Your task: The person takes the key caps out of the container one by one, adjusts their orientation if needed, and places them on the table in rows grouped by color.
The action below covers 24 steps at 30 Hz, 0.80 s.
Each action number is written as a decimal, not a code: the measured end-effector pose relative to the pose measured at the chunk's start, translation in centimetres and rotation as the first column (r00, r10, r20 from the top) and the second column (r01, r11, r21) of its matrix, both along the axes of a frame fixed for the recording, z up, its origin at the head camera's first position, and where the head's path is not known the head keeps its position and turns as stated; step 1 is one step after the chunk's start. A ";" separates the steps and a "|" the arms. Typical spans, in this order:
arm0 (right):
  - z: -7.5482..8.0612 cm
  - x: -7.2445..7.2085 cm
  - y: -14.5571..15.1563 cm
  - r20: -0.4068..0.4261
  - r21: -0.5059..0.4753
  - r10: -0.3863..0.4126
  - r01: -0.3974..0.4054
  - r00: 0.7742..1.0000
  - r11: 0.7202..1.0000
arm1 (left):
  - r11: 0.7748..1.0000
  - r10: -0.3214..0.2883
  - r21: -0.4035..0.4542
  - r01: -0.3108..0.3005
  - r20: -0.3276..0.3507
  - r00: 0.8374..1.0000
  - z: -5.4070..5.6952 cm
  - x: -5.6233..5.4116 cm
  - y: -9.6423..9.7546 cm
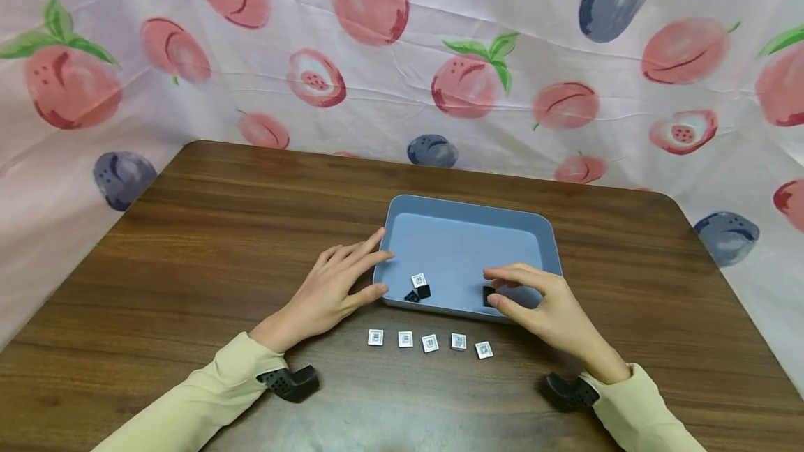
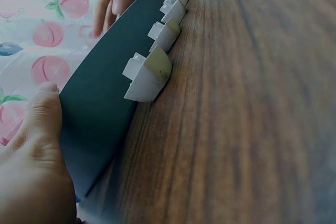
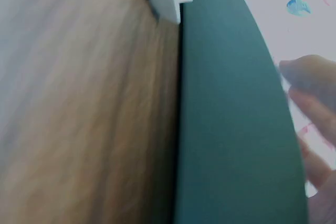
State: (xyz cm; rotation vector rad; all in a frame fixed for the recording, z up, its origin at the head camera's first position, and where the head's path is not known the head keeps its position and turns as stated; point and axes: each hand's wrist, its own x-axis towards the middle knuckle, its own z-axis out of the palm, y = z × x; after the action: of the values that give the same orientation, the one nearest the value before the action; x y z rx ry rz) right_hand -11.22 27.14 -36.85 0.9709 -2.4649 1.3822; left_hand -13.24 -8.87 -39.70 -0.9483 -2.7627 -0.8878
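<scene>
A shallow blue tray [image 1: 452,243] lies on the table. My left hand [image 1: 336,284] is at its left side with fingers spread, the thumb by the front left corner. In the left wrist view its thumb [image 2: 44,114] lies against the tray wall. My right hand [image 1: 534,295] reaches over the front right rim and pinches a small black square piece [image 1: 486,296] between thumb and fingers. In the right wrist view the wall hides that piece. Inside the tray, near the left hand, are a white square piece [image 1: 419,280] and black pieces [image 1: 423,291].
Several small white square pieces [image 1: 430,343] stand in a row on the wooden table [image 1: 251,229] before the tray, each with a raised block on top. A fruit-patterned cloth [image 1: 389,89] hangs behind the table. Both wrists carry black cameras [image 1: 292,383].
</scene>
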 end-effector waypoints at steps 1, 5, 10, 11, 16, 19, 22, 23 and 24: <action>0.1 -0.1 -0.4 0.026 0.051 -0.030 0.029 0.999 0.998 | 1.000 -0.003 0.003 0.003 0.004 1.000 0.0 0.0 -0.1; 0.5 -0.7 -2.2 -0.006 0.208 -0.080 0.079 0.997 0.975 | 1.000 -0.014 0.007 0.014 0.021 1.000 0.0 0.1 -0.2; 0.5 -1.5 -4.9 -0.059 0.295 0.016 0.002 0.998 0.955 | 1.000 -0.005 0.006 0.005 0.044 0.999 0.2 0.2 -0.2; 0.4 -1.6 -5.3 -0.049 0.315 0.046 -0.028 0.998 0.949 | 1.000 -0.006 0.007 0.005 0.047 0.999 0.1 0.2 -0.2; 0.4 -1.3 -6.4 0.012 0.457 0.167 -0.154 0.986 0.876 | 1.000 -0.014 0.000 0.014 0.051 0.999 0.3 0.1 -0.1; 0.5 -1.3 -6.5 0.024 0.520 0.203 -0.186 0.979 0.833 | 1.000 -0.009 -0.005 0.009 0.050 0.999 0.5 -0.1 -0.1; 0.4 -1.2 -6.6 0.027 0.541 0.218 -0.197 0.976 0.817 | 1.000 -0.002 -0.008 0.002 0.057 0.998 0.4 0.0 -0.2; 0.4 -1.2 -6.6 0.025 0.543 0.218 -0.197 0.976 0.817 | 1.000 -0.001 -0.006 0.001 0.059 0.998 0.4 0.1 -0.2; 0.4 -1.1 -6.5 0.021 0.541 0.215 -0.192 0.976 0.819 | 1.000 0.001 -0.005 0.000 0.062 0.998 0.3 0.1 -0.3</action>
State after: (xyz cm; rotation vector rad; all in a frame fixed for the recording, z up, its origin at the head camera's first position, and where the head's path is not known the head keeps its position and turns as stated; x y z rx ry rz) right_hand -12.36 20.60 -36.45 1.3891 -2.8499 0.6803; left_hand -13.10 -9.13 -39.40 -0.9364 -2.8178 -0.9269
